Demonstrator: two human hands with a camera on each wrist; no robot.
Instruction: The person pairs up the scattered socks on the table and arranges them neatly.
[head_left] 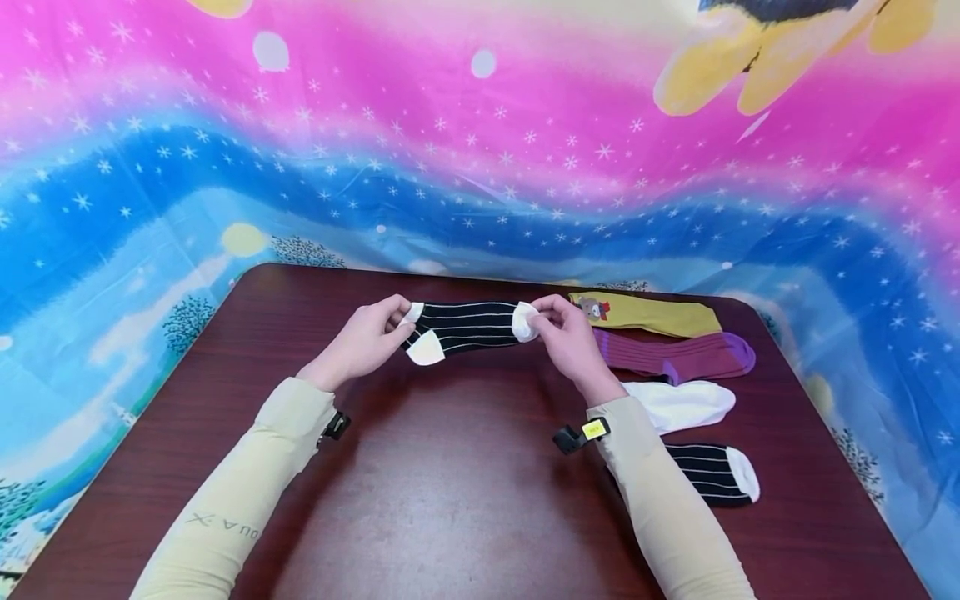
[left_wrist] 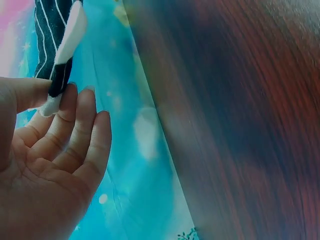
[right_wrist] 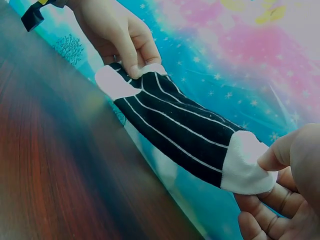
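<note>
A black sock with white stripes (head_left: 476, 325) is stretched level between both hands, above the table's far part. Its white cuff end is pinched between thumb and fingers of my left hand (head_left: 367, 337). My right hand (head_left: 566, 337) pinches the white toe (right_wrist: 247, 165) at the other end. The white heel (head_left: 426, 348) hangs at the lower left of the sock. In the left wrist view, the left hand (left_wrist: 60, 150) holds the sock's edge with thumb and index finger, the other fingers extended.
On the table's (head_left: 420, 500) right side lie a yellow sock (head_left: 660, 315) with a bear picture, a purple sock (head_left: 645, 352), a white sock (head_left: 690, 406) and another black striped sock (head_left: 708, 472), partly behind the right sleeve. A printed cloth (head_left: 450, 125) hangs behind the table.
</note>
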